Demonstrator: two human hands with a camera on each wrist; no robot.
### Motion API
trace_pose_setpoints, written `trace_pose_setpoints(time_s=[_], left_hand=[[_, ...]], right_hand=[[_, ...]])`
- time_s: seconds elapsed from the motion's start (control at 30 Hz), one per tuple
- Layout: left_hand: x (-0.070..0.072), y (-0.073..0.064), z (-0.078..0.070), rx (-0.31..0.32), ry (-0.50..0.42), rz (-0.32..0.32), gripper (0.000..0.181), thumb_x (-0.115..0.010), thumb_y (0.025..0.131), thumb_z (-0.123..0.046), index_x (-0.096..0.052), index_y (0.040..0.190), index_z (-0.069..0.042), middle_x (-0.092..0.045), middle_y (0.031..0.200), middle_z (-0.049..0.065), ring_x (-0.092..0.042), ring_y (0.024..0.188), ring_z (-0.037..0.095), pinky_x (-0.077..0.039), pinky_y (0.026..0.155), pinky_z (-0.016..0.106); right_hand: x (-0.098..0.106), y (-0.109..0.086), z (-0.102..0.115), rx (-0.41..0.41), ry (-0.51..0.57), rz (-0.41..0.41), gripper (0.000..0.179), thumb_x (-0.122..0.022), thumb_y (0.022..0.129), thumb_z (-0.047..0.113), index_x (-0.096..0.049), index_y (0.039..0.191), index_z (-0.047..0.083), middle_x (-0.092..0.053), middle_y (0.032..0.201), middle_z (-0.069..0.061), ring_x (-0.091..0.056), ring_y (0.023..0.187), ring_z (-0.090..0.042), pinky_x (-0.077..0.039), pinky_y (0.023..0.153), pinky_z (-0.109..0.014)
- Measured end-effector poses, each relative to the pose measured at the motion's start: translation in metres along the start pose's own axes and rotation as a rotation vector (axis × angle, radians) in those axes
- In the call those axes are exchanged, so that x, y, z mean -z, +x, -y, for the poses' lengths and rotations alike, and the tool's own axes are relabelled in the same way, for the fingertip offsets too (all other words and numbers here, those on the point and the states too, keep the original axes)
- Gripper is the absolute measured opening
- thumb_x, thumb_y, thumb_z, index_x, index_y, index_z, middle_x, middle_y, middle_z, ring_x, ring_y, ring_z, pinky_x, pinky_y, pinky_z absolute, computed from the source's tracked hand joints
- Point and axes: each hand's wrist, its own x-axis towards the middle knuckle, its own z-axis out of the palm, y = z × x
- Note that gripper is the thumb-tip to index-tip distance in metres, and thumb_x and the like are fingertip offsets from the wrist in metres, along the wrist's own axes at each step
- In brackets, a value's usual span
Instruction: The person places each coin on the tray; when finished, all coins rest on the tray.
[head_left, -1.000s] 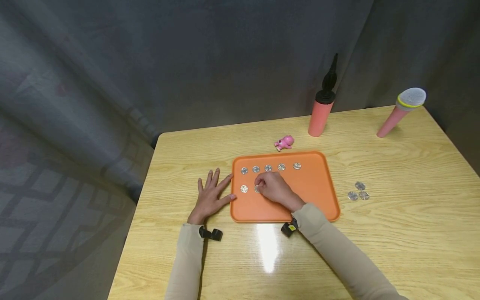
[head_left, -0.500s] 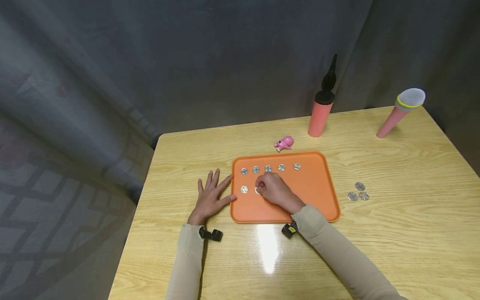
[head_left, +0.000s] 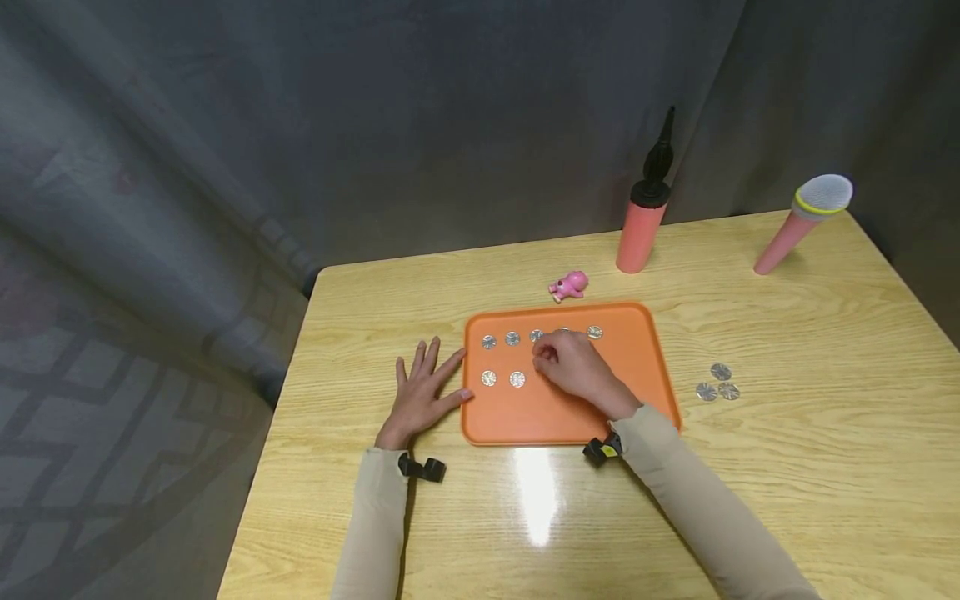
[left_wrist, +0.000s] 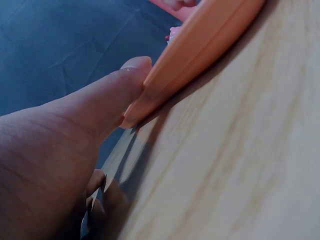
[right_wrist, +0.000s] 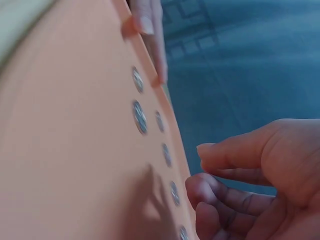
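An orange tray (head_left: 495, 421) lies on the wooden table. Along its far side runs a row of several silver coins (head_left: 512, 338), one partly hidden by my right hand. Nearer me are a coin (head_left: 489, 378) at the left and another coin (head_left: 517, 379) beside it. My left hand (head_left: 422, 398) rests spread at the tray's left edge, its thumb and index finger touching the rim. Over the tray, right of the second coin, my right hand (head_left: 576, 368) hovers with loosely bent fingers. The right wrist view shows nothing between its thumb (right_wrist: 235, 152) and fingers.
Three more silver coins (head_left: 720, 385) lie on the table right of the tray. Behind the tray is a small pink figure (head_left: 570, 285). A pink pump (head_left: 640, 237) with a black nozzle and a pink toy microphone (head_left: 795, 229) stand at the back right.
My right hand has let go of the second coin in the near row and moved up and to the right. That coin now shows fully. The left hand has stayed still.
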Motion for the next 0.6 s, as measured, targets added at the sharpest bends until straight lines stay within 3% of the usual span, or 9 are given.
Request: trace_pose_setpoints(time_s=[0.6], left_hand=[[0.000, 0.000, 0.001, 0.004, 0.003, 0.014, 0.071, -0.062, 0.094, -0.051, -0.033, 0.157, -0.036, -0.005, 0.171, 0.011, 0.006, 0.159, 0.035, 0.012, 0.120, 0.069]], right_hand=[[0.056, -0.025, -0.055, -0.045, -0.063, -0.137, 0.008, -0.072, 0.088, 0.006, -0.075, 0.091, 0.001, -0.073, 0.081, -0.012, -0.065, 0.073, -0.019, -0.049, 0.071, -0.032]])
